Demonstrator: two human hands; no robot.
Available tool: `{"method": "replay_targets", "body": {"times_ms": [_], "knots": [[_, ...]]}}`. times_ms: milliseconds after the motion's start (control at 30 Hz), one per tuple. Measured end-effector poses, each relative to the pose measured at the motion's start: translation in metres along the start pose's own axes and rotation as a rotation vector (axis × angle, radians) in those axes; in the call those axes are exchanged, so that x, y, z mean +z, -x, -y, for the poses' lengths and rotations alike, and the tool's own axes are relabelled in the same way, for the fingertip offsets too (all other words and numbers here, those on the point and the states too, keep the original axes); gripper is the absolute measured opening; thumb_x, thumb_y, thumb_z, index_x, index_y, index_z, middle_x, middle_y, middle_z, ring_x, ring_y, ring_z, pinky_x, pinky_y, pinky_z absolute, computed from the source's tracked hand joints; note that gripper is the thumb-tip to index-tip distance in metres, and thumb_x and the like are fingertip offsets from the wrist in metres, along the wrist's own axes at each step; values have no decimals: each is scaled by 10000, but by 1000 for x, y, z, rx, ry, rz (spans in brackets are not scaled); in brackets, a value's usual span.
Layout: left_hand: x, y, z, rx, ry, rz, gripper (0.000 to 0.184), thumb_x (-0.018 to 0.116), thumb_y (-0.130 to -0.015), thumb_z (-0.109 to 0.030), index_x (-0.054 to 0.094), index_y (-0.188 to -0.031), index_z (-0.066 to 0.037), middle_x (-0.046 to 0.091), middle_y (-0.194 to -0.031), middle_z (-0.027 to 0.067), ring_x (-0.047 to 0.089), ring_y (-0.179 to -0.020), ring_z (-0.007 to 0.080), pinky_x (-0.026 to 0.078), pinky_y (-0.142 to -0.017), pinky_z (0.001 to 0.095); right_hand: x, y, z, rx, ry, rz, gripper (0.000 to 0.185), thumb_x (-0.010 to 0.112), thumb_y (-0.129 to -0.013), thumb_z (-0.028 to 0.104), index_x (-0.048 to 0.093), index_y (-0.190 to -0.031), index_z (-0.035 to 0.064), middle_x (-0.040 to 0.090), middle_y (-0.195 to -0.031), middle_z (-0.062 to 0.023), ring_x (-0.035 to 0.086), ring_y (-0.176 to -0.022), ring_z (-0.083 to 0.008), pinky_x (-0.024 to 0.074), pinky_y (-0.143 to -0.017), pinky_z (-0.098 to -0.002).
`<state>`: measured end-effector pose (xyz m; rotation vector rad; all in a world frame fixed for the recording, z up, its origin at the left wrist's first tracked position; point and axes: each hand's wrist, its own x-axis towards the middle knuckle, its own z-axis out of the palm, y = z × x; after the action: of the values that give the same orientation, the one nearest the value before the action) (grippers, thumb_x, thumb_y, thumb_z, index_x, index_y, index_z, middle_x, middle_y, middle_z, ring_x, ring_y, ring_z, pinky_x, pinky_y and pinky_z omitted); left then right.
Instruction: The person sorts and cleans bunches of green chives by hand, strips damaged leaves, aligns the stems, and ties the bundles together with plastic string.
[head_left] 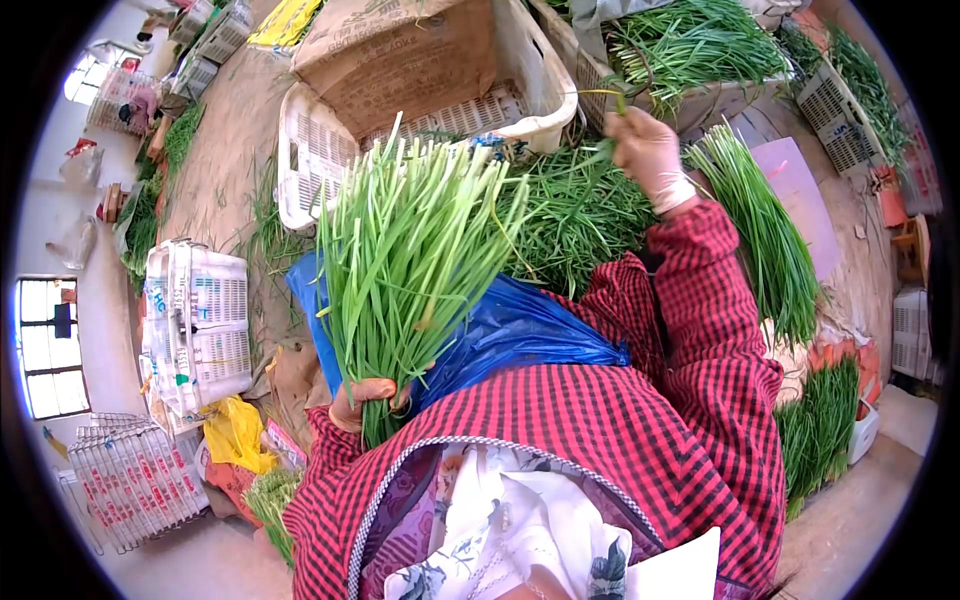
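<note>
My left hand (pixel 358 403) is wrapped round the leafy lower end of a big bunch of garlic chives (pixel 405 245). The bunch fans out upward, its pale cut stems pointing away from me. Raised at the upper right, my right hand (pixel 645 155), in a thin pale glove, is closed on a few thin chive blades (pixel 618 100), one of them yellowish. Under the bunch, a blue plastic sheet (pixel 500 325) covers my lap. Loose garlic chives (pixel 580 205) lie in a heap beyond it, below my right hand.
A white plastic basket (pixel 545 75) holding a brown cardboard box (pixel 400 65) stands ahead. Another chive bundle (pixel 765 235) lies on a pinkish board (pixel 800 190) at right. White crates (pixel 200 330) and a yellow bag (pixel 238 435) are at left. More chives (pixel 700 45) fill a container at upper right.
</note>
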<state>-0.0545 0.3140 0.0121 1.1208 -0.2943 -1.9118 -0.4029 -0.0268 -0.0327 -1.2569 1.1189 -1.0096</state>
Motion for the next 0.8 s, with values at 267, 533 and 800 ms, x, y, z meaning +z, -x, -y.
{"method": "replay_targets", "body": {"times_ms": [267, 533, 800], "knots": [[-36, -1, 15, -27, -211, -180, 654, 733, -777, -174, 493, -1326, 90, 656, -845, 107, 577, -619, 145, 455, -561, 257, 58, 75, 39, -11, 642, 471, 487, 709, -854, 534, 692, -955, 59, 679, -751, -140, 681, -745, -259, 532, -682, -362], [-15, 5, 9, 73, -264, -209, 519, 741, -804, -164, 568, -1242, 55, 647, -813, 97, 584, -641, 162, 457, -560, 280, 33, 31, -23, -29, 566, 245, 157, 608, -963, 168, 706, -980, 46, 622, -642, -22, 556, -546, -65, 428, -506, -243], [16, -9, -3, 146, -279, -260, 481, 750, -787, 18, 556, -1227, 37, 674, -866, 126, 649, -688, 191, 542, -623, 309, 66, 83, 19, 323, -67, 625, 450, 623, -980, 369, 602, -1268, 23, 695, -1066, -84, 666, -760, -135, 527, -565, -252]]}}
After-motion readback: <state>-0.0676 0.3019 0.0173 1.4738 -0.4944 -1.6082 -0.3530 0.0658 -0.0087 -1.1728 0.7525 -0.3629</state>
